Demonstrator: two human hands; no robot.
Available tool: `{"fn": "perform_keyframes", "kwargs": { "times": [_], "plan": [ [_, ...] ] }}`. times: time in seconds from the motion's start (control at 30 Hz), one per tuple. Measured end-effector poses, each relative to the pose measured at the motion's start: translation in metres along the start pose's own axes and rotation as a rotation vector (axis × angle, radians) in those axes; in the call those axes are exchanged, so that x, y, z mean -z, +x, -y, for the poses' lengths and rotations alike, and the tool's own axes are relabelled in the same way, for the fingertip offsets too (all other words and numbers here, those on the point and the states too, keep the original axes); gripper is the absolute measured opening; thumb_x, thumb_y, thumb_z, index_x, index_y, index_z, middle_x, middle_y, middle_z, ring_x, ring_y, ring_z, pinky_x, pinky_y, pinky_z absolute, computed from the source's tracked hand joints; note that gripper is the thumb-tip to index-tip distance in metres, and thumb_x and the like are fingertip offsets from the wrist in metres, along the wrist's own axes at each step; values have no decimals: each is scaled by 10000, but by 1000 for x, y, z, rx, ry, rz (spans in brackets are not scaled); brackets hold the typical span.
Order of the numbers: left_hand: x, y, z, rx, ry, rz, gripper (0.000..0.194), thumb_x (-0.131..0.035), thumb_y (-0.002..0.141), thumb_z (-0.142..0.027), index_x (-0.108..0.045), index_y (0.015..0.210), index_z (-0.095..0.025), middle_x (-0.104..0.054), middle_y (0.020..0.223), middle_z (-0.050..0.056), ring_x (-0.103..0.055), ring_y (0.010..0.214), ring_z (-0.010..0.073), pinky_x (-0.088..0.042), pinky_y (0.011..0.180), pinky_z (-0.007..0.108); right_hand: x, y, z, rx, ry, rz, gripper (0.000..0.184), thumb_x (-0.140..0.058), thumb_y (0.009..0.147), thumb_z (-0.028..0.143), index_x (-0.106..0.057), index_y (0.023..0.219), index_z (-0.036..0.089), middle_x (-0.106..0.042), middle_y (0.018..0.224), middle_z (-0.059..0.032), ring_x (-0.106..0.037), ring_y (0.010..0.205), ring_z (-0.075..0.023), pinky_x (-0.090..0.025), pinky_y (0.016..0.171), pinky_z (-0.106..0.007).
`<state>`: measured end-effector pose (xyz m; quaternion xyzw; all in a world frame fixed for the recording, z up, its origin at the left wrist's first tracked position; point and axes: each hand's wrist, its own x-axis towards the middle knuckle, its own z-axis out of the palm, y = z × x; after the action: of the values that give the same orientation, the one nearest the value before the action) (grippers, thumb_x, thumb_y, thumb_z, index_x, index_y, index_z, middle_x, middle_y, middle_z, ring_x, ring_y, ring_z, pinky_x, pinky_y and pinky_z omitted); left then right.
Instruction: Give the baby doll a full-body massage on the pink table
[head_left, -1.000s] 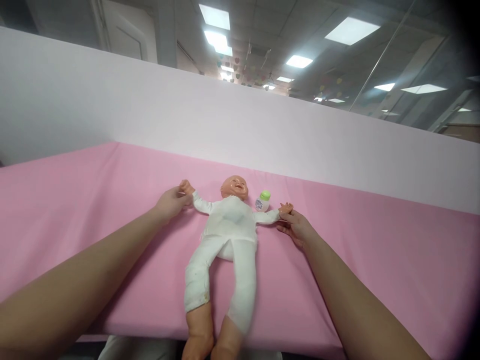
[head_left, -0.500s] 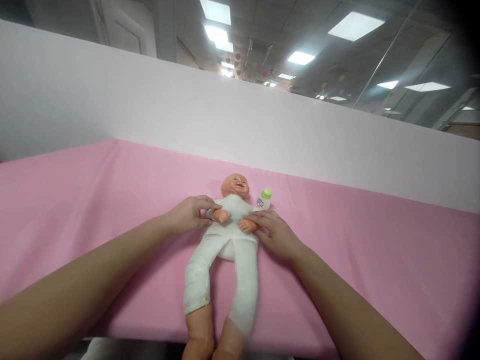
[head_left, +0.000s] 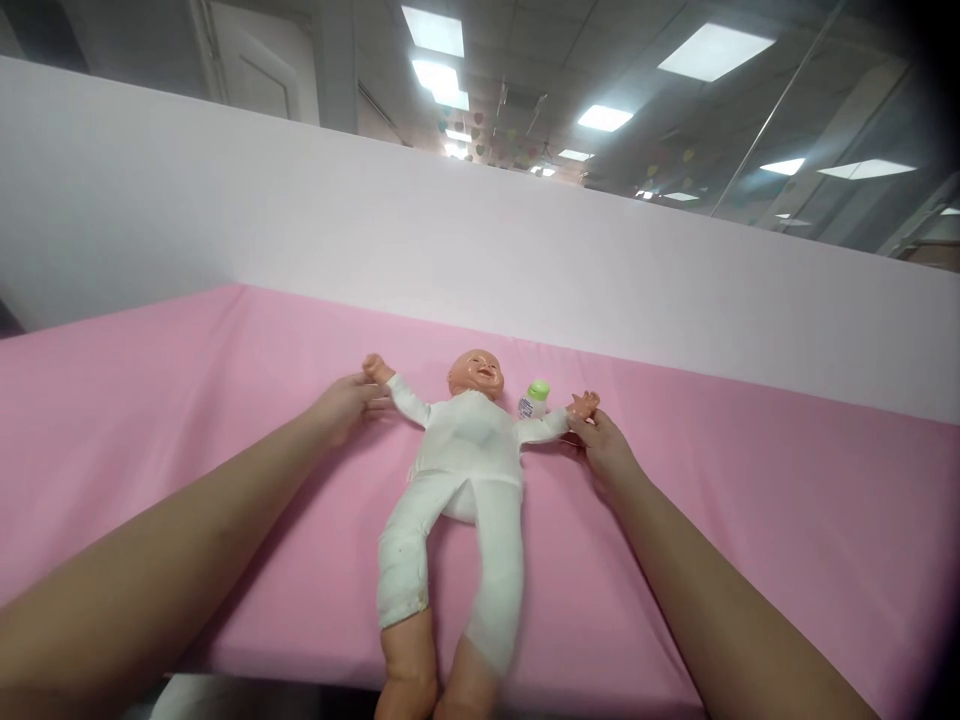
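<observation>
A baby doll (head_left: pixel 472 440) with a white cloth body lies on its back, its head away from me and its bare lower legs toward me. Both of its arms are spread out to the sides. My left hand (head_left: pixel 349 408) holds the doll's arm on the left near the wrist, some fingers beneath it. On the other side, my right hand (head_left: pixel 609 448) pinches the doll's other arm at the wrist, thumb and fingertips around it. A small bottle with a green cap (head_left: pixel 534 400) stands between the doll's head and that arm, partly hidden behind the sleeve.
Beneath the doll is a pink padded surface (head_left: pixel 300 350), its near edge running below the doll's knees. A white panel (head_left: pixel 480 250) rises along the back. Beyond it are glass, a door and lit ceiling panels.
Both my hands have moved outward, carrying the doll's arms from its chest to spread at its sides. The doll's trunk and the bottle stay in place.
</observation>
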<state>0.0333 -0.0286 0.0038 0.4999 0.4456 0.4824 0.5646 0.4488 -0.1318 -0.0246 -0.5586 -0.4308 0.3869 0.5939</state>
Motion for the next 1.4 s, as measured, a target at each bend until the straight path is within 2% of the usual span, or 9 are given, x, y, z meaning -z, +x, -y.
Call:
{"fn": "perform_keyframes", "kwargs": {
  "times": [0.13,0.3,0.5,0.67,0.83,1.03,1.2,1.3,1.4],
  "plan": [
    [14,7,2,79,-18,-22,308,-873,620,-202,-734,886,-133,-755,902,115,-718,788,208,-601,757,330,15,4,-2,-226,-54,-11,594,-757,861,346,-564,1406,210,-736,915,-55,-701,681,-146,-613,593,-231],
    [11,3,2,-64,131,154,336,-885,650,-256,-743,939,-159,-742,890,72,-713,807,211,-581,780,339,17,1,-1,-161,-210,16,577,-762,846,370,-588,1368,198,-749,959,-74,-723,741,-174,-633,659,-270],
    [-18,-20,-4,-358,451,216,406,-766,804,-402,-735,1172,-234,-755,1081,52,-704,981,256,-553,876,365,-6,-19,16,259,-521,-62,657,-757,835,435,-518,1415,239,-758,1125,-82,-737,911,-241,-613,843,-405],
    [-42,-40,-5,-549,793,336,436,-722,817,-381,-749,1250,-341,-731,1166,24,-685,917,226,-542,816,325,-36,-47,33,658,-758,236,312,-691,878,290,-688,1191,288,-746,1156,-46,-688,1017,-247,-571,908,-430],
    [-50,-43,-2,-605,883,414,460,-679,832,-356,-740,1289,-359,-707,1144,47,-668,852,212,-543,807,332,-46,-53,32,800,-848,391,367,-635,907,184,-717,1237,322,-735,1224,-40,-619,1208,-277,-471,1084,-522],
    [-47,-38,0,-543,787,284,422,-700,842,-402,-738,1259,-346,-722,1175,25,-677,932,224,-535,825,320,-37,-45,25,509,-622,220,415,-706,894,343,-679,1308,331,-714,1278,-47,-677,1071,-259,-565,944,-466],
    [-27,-16,4,-251,378,81,483,-731,824,-413,-654,1273,-253,-723,1012,53,-708,879,234,-569,771,342,-13,-19,17,282,-164,38,646,-740,873,442,-512,1454,272,-708,1252,-71,-690,1092,-228,-607,893,-369],
    [-10,3,10,-77,159,-17,489,-799,738,-330,-644,1181,-193,-689,841,40,-689,730,205,-573,677,326,6,-3,9,20,-84,-89,494,-718,877,468,-589,1287,226,-729,1036,-58,-707,813,-170,-614,670,-273],
    [2,15,14,32,79,-52,408,-823,675,-258,-645,1024,-143,-708,845,89,-685,693,198,-580,660,331,19,2,3,-160,-127,-54,345,-785,807,398,-655,1028,168,-690,784,-45,-634,593,-143,-528,477,-229]
  ]
}}
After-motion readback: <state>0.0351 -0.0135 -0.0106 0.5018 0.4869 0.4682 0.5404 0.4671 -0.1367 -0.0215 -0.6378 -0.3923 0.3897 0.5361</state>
